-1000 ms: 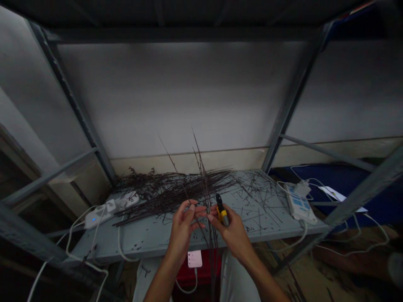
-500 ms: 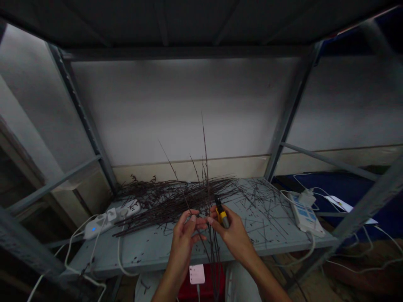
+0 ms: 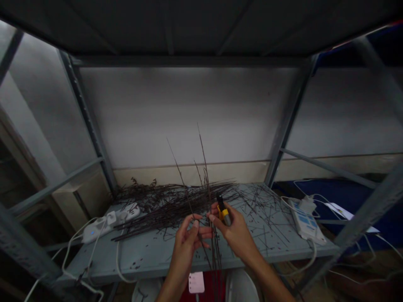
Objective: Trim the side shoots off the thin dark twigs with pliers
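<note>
My left hand (image 3: pixel 186 237) pinches a thin dark twig (image 3: pixel 188 199) between thumb and forefinger, its other fingers spread toward the stems beside it. The twig leans up and to the left. My right hand (image 3: pixel 234 230) is closed round a small yellow-and-black hand cutter (image 3: pixel 224 209), likely pruning shears, with the dark head pointing up. Its thumb and fingertips also pinch several long dark twigs (image 3: pixel 206 172) that stand nearly upright and run down past the shelf's front edge. Whether the cutter's blades are apart cannot be made out.
Behind my hands a pile of dark twigs (image 3: pixel 170 207) covers the grey metal shelf (image 3: pixel 154 256), with cut pieces (image 3: pixel 264 209) scattered right. Power strips stand left (image 3: pixel 94 230) and right (image 3: pixel 307 222), trailing white cables. A pink-white device (image 3: pixel 196 282) sits below the edge.
The twig in my left hand has shifted slightly, its tip a little further right. The upright twigs' tip has dropped and moved left. My right hand still holds the cutter.
</note>
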A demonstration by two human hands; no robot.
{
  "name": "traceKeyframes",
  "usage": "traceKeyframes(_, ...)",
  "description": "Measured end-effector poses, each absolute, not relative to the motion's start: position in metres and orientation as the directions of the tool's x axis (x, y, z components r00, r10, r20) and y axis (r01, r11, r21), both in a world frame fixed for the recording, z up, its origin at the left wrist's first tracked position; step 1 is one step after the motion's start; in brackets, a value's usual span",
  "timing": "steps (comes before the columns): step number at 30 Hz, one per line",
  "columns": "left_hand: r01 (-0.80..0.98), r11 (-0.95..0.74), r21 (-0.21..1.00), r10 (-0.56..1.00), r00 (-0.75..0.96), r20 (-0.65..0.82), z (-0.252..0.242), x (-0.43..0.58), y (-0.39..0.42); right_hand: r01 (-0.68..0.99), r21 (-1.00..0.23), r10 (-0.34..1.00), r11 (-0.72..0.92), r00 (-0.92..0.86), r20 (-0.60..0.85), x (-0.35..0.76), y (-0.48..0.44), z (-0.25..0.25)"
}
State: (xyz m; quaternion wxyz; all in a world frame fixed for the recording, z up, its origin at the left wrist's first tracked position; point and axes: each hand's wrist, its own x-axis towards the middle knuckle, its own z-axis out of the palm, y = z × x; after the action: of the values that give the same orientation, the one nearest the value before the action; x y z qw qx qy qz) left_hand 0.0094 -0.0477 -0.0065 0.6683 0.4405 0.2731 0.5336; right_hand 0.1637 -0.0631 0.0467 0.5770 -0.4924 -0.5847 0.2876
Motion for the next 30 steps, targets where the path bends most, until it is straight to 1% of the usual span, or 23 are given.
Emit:
traceKeyframes(6,-0.468,0.030,0.883,0.951,0.286,0.119,-0.006,0.009,-0.047,0.216,-0.907,0.905,0.361,0.153,0.396,0.162,-0.058,0.061)
traceKeyframes(12,-0.472,0.057,0.880,0.951,0.293,0.096,-0.005,0.008,-0.046,0.287,-0.874,0.880,0.392,0.158,0.447,0.160,-0.054,0.078)
traceKeyframes(16,-0.481,0.058,0.875,0.956,0.280,0.091,-0.004,0.008,-0.047,0.324,-0.854,0.875,0.406,0.130,0.466,0.159,-0.053,0.088)
traceKeyframes(25,-0.488,0.062,0.871,0.957,0.278,0.088,-0.002,0.006,-0.048,0.326,-0.858,0.883,0.396,0.121,0.454,0.153,-0.055,0.093)
traceKeyframes(30,-0.443,-0.012,0.897,0.959,0.249,0.136,0.005,0.009,-0.050,0.340,-0.848,0.881,0.406,0.103,0.463,0.155,-0.055,0.094)
